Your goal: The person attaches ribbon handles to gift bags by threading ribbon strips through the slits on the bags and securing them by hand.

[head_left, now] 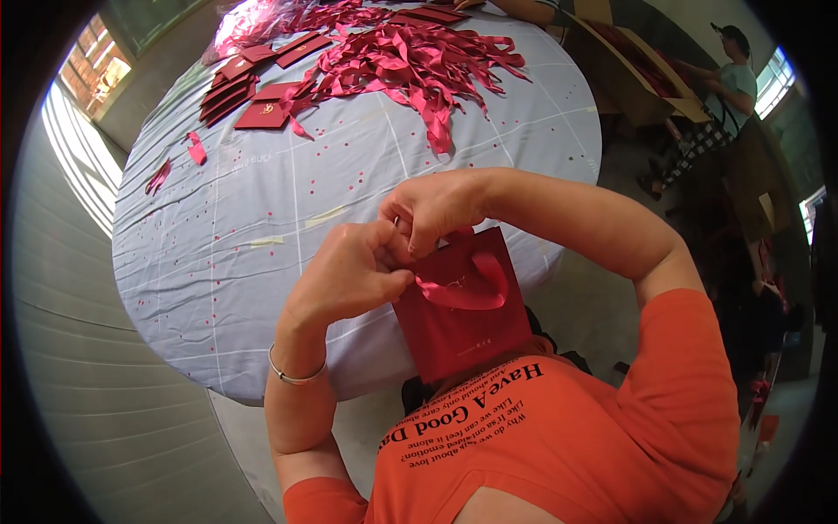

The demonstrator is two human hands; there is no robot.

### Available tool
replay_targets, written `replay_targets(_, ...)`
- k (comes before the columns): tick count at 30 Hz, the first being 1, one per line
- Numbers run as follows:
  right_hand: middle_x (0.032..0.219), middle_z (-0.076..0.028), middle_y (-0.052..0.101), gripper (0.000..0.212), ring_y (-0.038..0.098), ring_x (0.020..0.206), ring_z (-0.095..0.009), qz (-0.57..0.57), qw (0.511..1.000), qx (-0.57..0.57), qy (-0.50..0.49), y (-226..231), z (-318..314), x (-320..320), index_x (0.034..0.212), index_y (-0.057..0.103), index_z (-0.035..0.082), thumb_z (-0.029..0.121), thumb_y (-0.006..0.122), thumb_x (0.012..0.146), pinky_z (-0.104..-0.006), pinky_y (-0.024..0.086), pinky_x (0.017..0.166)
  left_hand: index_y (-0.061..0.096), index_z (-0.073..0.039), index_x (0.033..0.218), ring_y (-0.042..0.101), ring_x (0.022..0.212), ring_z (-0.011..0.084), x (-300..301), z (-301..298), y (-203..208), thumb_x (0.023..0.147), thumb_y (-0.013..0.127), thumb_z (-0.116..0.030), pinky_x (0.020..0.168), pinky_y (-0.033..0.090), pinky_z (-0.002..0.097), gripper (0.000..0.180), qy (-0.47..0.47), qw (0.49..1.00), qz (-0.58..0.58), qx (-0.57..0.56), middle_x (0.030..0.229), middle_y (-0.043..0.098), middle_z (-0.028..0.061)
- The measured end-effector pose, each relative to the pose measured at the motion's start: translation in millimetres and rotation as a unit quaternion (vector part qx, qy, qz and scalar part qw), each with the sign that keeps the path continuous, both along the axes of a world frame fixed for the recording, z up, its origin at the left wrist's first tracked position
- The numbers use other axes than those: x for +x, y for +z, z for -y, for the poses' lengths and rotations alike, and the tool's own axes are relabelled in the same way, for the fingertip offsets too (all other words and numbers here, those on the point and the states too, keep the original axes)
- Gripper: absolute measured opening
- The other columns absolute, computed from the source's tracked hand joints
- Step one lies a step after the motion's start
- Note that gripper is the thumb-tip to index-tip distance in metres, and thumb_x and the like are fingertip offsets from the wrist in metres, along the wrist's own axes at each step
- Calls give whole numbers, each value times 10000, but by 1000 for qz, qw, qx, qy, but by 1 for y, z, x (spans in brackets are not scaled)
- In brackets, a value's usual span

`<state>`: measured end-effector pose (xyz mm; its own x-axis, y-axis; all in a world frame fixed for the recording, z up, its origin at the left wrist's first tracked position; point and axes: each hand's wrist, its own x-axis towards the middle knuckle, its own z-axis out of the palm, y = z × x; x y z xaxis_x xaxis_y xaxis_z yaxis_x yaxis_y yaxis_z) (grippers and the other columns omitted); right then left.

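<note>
A dark red paper gift bag (463, 323) rests against my orange shirt at the table's near edge, its top edge toward the table. A pinkish-red ribbon handle (493, 288) loops over its front. My left hand (349, 266) is closed at the bag's upper left corner, thumb and fingers pinching one end of that ribbon. Right beside it, my right hand (441, 205) bends down with its fingers pinched together at the bag's top edge. Whatever lies between the right fingertips is hidden. The two hands nearly touch.
A heap of loose red ribbons (384, 65) covers the table's far side. Stacked dark red bags (229, 94) lie to its left, near clear plastic wrapping (249, 26). Small red dots dot the pale tablecloth (262, 306). Beyond, a person (733, 83) stands by a cardboard box (642, 70).
</note>
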<state>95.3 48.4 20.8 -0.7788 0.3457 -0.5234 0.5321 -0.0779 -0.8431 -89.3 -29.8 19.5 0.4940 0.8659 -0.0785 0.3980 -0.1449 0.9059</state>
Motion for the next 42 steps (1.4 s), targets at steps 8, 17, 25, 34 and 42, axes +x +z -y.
replay_targets(8,852,-68,646,310,606,747,-124,-60,986,144,-59,-5,11,1,992,553,-18,-34,681,711,-273,497,623,603,20,837,645,605,93,-2,-7,-3,729,685,35,538,508,237,137,-8,1000,-15,-10,694,661,41)
replay_targets(17,873,-64,642,164,623,747,-139,-208,929,271,-144,-11,3,21,903,559,6,16,667,780,-293,517,676,678,-1,985,606,575,52,9,-1,-1,766,700,13,525,477,220,220,-28,997,-46,-62,669,649,5)
replay_targets(25,977,-77,619,242,592,895,-226,-182,901,392,30,33,67,89,870,677,89,115,792,658,-353,476,754,699,-29,1115,600,594,39,3,-3,-7,831,682,18,557,516,204,289,-29,995,-16,-91,740,663,-5)
replay_targets(34,892,-50,593,229,577,742,-227,-83,656,748,-59,-9,109,82,733,570,84,68,751,595,-340,482,642,698,-38,1153,600,642,27,5,-5,-7,850,682,2,585,535,203,306,-46,992,-42,-113,795,683,0)
replay_targets(42,895,-103,625,370,534,532,-215,-197,558,771,-234,-23,85,53,960,517,48,-10,682,634,-299,458,480,706,-43,1143,594,642,29,5,-8,-7,845,690,2,594,529,205,302,-75,988,-53,-126,825,700,-2)
